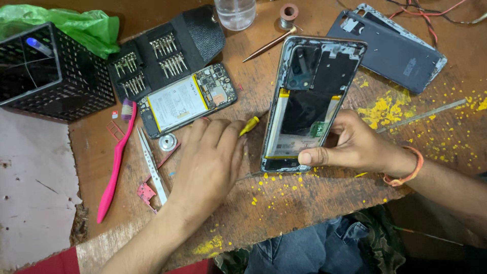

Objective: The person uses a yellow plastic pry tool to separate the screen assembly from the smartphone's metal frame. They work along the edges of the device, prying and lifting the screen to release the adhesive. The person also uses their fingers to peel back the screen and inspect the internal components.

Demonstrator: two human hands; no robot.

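Phone frame (312, 104), opened and showing its bare interior, stood tilted on its lower edge near the middle of the table (304, 203), gripped along its right side and bottom by the right hand (355, 144), thumb pressed against the lower rim. Left hand (210, 162) lay palm down just beside the frame, fingers curled around a small yellow-tipped tool (249, 126) whose point reached toward the frame's left edge. Judged risks: the frame rested on a narrow edge, so a loosened thumb could let it tip flat or slide off the near table edge; the tool tip, if it slipped, could scratch the black interior or gouge the pale strip along the side. Just left of the left hand lay tweezers (151, 165), a small metal disc (168, 142) and a pink toothbrush (116, 162), close enough to be swept aside by the wrist. Behind the fingers sat a second phone (188, 100) with battery and board exposed, resting against an open bit case (162, 56). Farther off were a black mesh basket (56, 76), a green bag (66, 23), a clear jar (235, 12), a copper-coloured rod (269, 44) and a grey back cover (388, 48). Yellow crumbs (385, 109) littered the table on the right and could stick inside the frame.
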